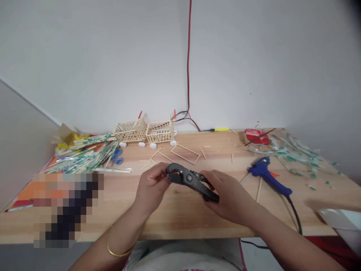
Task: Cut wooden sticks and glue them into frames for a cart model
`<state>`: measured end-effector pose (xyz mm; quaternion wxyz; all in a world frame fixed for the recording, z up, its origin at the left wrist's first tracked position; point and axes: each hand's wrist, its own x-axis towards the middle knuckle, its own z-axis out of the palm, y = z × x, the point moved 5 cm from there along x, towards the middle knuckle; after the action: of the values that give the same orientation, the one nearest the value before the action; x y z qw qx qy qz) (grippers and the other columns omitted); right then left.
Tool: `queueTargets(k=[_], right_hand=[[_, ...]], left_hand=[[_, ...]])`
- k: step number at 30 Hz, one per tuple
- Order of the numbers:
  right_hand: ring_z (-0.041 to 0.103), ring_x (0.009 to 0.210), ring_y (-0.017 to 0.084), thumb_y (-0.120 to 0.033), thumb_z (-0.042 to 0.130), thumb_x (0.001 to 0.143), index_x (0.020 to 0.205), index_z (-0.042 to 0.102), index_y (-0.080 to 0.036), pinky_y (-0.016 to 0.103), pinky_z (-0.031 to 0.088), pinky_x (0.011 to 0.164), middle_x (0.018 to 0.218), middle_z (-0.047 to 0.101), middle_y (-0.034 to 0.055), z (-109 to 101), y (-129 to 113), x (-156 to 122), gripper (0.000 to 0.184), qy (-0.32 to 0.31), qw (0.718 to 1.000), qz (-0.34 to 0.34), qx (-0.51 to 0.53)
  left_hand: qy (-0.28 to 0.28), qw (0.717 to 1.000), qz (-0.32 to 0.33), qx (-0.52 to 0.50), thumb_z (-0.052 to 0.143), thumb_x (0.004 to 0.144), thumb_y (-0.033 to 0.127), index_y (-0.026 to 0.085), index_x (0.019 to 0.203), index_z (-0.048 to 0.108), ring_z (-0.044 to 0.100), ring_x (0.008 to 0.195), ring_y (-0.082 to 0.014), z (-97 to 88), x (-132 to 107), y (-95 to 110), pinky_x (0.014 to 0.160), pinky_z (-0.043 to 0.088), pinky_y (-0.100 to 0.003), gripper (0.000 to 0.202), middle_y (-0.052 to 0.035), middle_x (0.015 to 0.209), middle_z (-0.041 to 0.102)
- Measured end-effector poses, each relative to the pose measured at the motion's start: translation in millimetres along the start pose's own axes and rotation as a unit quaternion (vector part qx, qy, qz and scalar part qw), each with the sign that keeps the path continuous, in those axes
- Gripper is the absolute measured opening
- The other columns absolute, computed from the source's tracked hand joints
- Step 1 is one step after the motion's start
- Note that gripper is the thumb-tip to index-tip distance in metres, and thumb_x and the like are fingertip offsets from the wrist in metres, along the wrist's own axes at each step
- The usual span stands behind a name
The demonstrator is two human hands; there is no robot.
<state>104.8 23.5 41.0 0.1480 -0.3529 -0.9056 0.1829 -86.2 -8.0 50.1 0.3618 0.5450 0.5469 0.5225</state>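
My right hand (pixel 225 194) is wrapped round the handles of black pruning shears (pixel 189 177), held above the front of the wooden table. At the head of the shears, my left hand (pixel 152 186) has its fingers curled in a pinch by the blades. Whatever sits in that pinch is hidden. Just beyond the hands lie a rectangular frame of thin wooden sticks (pixel 186 153) and several loose stick pieces (pixel 203 154). Two small stick-built carts with white wheels stand at the back, a left cart (pixel 130 131) and a right cart (pixel 160 132).
A blue glue gun (pixel 270 176) lies to the right, its cord running off the front edge. Plastic wrappers (pixel 304 154) and a red container (pixel 256 137) are at back right. Wrapped chopsticks (pixel 93 154) and blue discs (pixel 119 161) are at left. A yellow-handled tool (pixel 221 130) lies by the wall.
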Motion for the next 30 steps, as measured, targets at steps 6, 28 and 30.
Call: queueTargets(k=[6, 28, 30], right_hand=[[0.055, 0.079, 0.020, -0.015, 0.052, 0.067, 0.104, 0.050, -0.017, 0.028, 0.037, 0.065, 0.089, 0.061, 0.0065, 6.9, 4.5, 2.1, 0.037, -0.014, 1.000, 0.015, -0.008], [0.050, 0.075, 0.018, -0.015, 0.055, 0.064, 0.103, 0.049, -0.018, 0.028, 0.036, 0.064, 0.085, 0.057, 0.0042, -9.1, 7.6, -4.1, 0.040, 0.004, 0.999, -0.002, 0.034], [0.050, 0.075, 0.018, -0.015, 0.055, 0.064, 0.104, 0.049, -0.017, 0.028, 0.036, 0.064, 0.085, 0.057, 0.0045, -8.5, 6.9, -4.5, 0.041, 0.002, 1.000, -0.005, 0.027]], left_hand=[[0.042, 0.998, 0.028, 0.030, 0.057, 0.073, 0.013, 0.017, 0.079, 0.066, 0.058, 0.077, -0.0150, -0.7, -3.6, -1.8, 0.073, 0.045, -0.025, 0.012, -0.0015, 0.079, 0.066], [-0.037, 0.997, 0.040, -0.046, 0.053, 0.084, 0.021, 0.018, 0.093, 0.067, 0.057, 0.082, -0.0161, 10.7, -3.1, -5.9, 0.078, 0.044, -0.028, 0.017, -0.0041, 0.085, 0.063], [-0.041, 0.998, 0.043, -0.037, 0.053, 0.083, 0.019, 0.018, 0.092, 0.068, 0.057, 0.081, -0.0157, 10.4, -3.3, -4.5, 0.076, 0.044, -0.027, 0.017, -0.0036, 0.084, 0.064]])
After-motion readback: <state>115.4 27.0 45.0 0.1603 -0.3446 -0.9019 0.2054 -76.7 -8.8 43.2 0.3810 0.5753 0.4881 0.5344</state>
